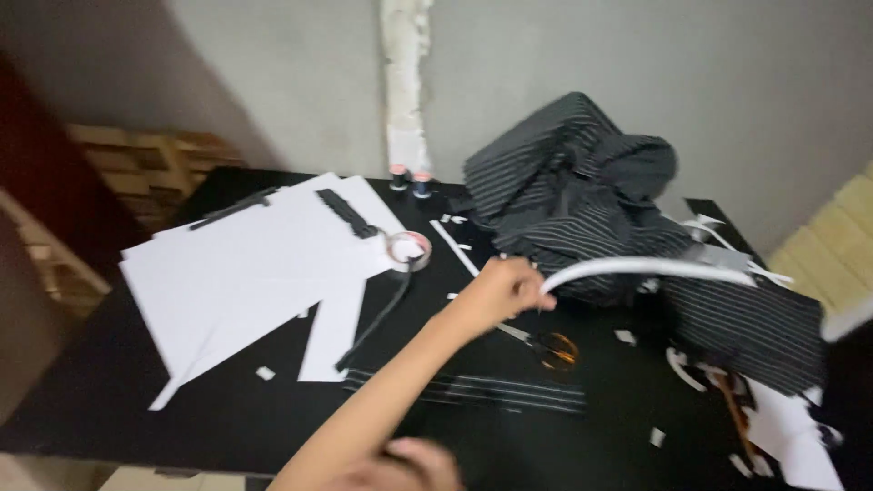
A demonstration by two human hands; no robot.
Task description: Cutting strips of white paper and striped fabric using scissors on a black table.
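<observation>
White curved strip (650, 266) is being pinched at its near end by the outstretched left hand (505, 289), fingers curled; striped fabric (582, 195) is lying just beyond, scissors (544, 344) beneath.

Your left hand (503, 289) pinches a smooth white strip (655, 267) that curves like stiff paper or thin plastic. Beyond it lies soft, matt black cloth (582, 195) with fine white pinstripes. The table (136, 400) is matt black. Far left, sheets of paper (245, 264) look smooth and white; beside them a glossy roll of clear tape (406, 249). The scissors (544, 344) show metal blades and shiny orange plastic handles.
</observation>
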